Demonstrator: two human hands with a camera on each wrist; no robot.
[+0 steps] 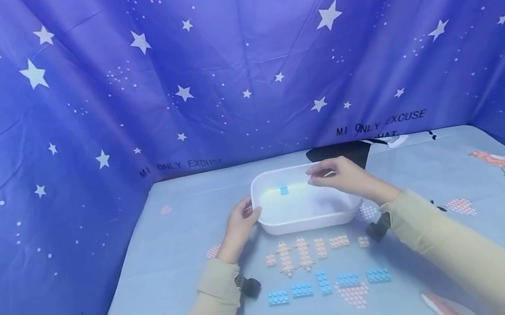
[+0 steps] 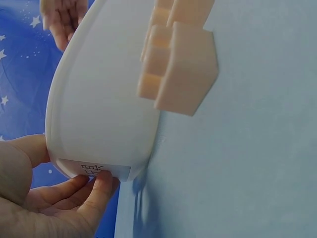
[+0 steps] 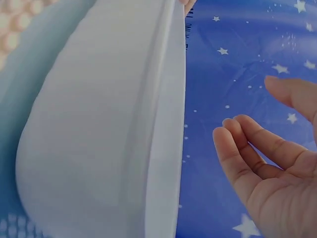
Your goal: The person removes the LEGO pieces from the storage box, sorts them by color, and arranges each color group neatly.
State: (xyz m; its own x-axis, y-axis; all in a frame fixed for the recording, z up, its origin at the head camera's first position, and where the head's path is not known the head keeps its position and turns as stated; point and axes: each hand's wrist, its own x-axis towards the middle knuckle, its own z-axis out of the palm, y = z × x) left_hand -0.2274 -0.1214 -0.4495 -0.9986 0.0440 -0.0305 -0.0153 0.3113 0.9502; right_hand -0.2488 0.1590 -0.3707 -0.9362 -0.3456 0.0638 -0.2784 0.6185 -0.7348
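Observation:
A white plastic tub (image 1: 311, 223) stands on the table, with a small blue building brick (image 1: 283, 190) inside. My left hand (image 1: 240, 226) holds the tub's left end. In the left wrist view, the thumb lies at the rim and the fingers press the outer wall by a printed label (image 2: 121, 171). Over the tub's right half hovers my right hand (image 1: 343, 174), its fingers loosely bent. The right wrist view shows a gap between thumb and fingers, with nothing held there.
In front of the tub lie several peach bricks (image 1: 320, 248), two forming long pieces with thin side bars (image 1: 285, 259). Nearer me runs a row of blue bricks (image 1: 302, 289). A dark patch (image 1: 357, 154) shows behind the tub. A starry blue curtain (image 1: 238, 70) surrounds the table.

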